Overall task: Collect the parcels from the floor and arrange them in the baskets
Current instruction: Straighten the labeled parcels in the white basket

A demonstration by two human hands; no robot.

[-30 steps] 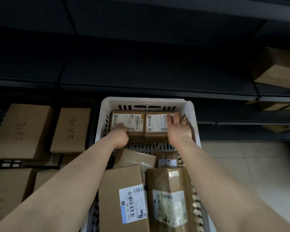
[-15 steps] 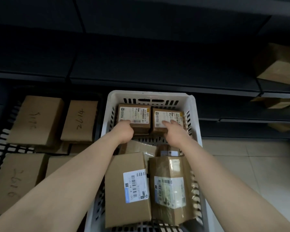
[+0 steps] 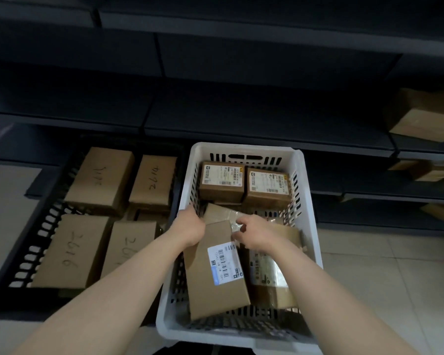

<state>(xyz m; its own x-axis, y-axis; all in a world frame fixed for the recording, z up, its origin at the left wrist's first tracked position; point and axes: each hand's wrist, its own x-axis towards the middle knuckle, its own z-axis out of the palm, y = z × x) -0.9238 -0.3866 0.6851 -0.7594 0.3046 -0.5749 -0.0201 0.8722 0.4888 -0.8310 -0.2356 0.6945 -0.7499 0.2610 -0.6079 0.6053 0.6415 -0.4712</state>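
A white slotted basket [image 3: 244, 148] stands on the floor in front of me. At its far end two small labelled boxes [image 3: 221, 180] [image 3: 268, 187] sit side by side. In the near part lies a long labelled box [image 3: 215, 285], with a tape-wrapped parcel [image 3: 264, 272] to its right and another brown parcel [image 3: 221, 211] partly under its far end. My left hand [image 3: 189, 226] grips the long box at its far left corner. My right hand [image 3: 254, 233] pinches the far right corner, fingers curled.
A black slotted basket [image 3: 16, 265] to the left holds several brown boxes [image 3: 100, 178] with handwritten numbers. Dark shelving [image 3: 215, 119] runs behind both baskets, with cardboard boxes [image 3: 420, 116] on the right shelves. Pale tiled floor [image 3: 382, 265] lies to the right.
Both hands left the two small boxes at the basket's far end and came back to the far edge of the long labelled box. The view has tilted down.
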